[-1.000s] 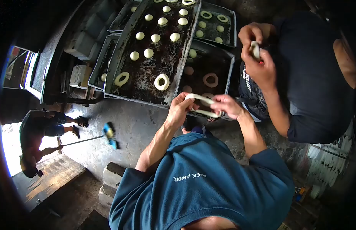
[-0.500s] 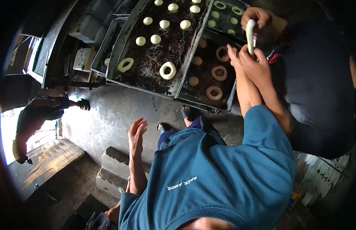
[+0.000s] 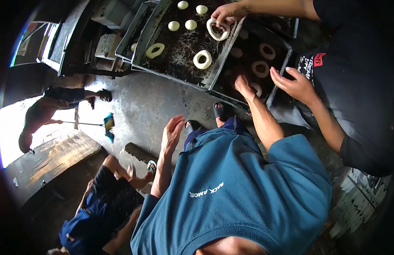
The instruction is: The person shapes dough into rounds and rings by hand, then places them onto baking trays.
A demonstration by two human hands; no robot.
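My left hand [image 3: 174, 127] is held up over the floor to the left of my teal shirt, fingers stretched out and nothing in it. Above the dark lower tray [image 3: 268, 100] is my right hand [image 3: 244, 85], near a dough ring [image 3: 256, 89]; its fingers are partly hidden and blurred. A co-worker's hand [image 3: 226, 13] grips another dough ring [image 3: 214, 35] at the right side of the large baking tray [image 3: 139, 59]. That person's other hand [image 3: 296, 86] is spread beside the lower tray. Two dough rings [image 3: 202, 59] and several dough balls [image 3: 190, 24] lie on the large tray.
More dough rings [image 3: 260, 69] sit in the lower tray. At left, a person [image 3: 37, 112] holds a long-handled broom [image 3: 108, 127] on the concrete floor [image 3: 137, 100]. Another person in blue [image 3: 93, 212] sits at lower left, close to a concrete block [image 3: 137, 152].
The co-worker's hand has carried the dough ring left to the large tray. My right hand has moved down and left, away from the co-worker's hands. The seated person and broom have come into view.
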